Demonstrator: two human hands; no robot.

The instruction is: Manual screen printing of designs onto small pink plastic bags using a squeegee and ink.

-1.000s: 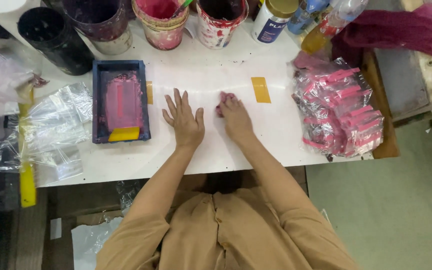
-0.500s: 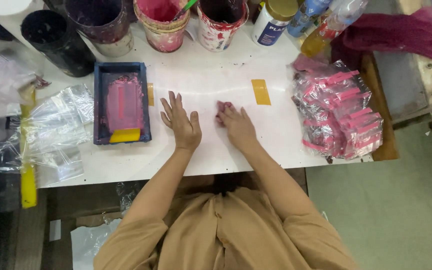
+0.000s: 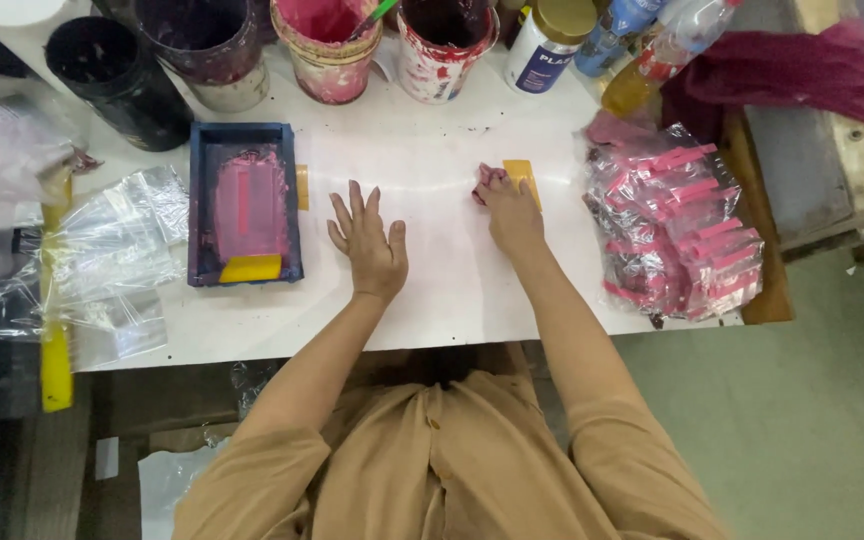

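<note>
- Overhead, the left hand [image 3: 370, 245] lies flat and empty on the white table [image 3: 432, 300], fingers spread, near the blue tray [image 3: 243, 203].
- Well apart, the right hand [image 3: 508, 207] pinches a pink rag [image 3: 485, 179] beside the yellow tape [image 3: 524, 176].
- Pink packets [image 3: 677, 230] lie farther right.

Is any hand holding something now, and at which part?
The left hand lies flat on the white table, holding nothing. The right hand pinches a small pink thing; which part cannot be told.
</note>
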